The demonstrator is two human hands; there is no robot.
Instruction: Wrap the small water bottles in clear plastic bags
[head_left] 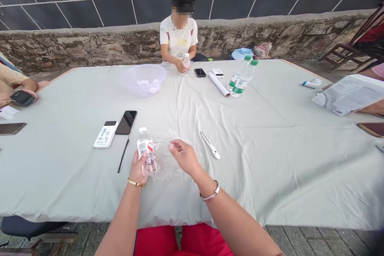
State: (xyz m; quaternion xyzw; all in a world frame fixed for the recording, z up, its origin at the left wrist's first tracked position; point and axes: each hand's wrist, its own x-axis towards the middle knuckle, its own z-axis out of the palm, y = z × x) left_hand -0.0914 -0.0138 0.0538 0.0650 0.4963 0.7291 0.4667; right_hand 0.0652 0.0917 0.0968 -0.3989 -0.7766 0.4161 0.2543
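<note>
One small bottle [149, 150] sits clasped in my left hand [138, 170] at the near side of the worktop [90, 184], left of my half-curled right hand [184, 156], whose hold on the crumpled clear film [168, 166] I cannot tell, and a snag in that film could drag the bottle loose.

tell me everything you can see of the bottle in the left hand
The bottle is small and clear, plastic by its look, with a white cap on and a white label bearing red marks and a barcode-like patch. It leans slightly, cap toward the left of the view. The left hand grips its lower part. Clear film lies against or just beside it; which, I can't tell.
</note>
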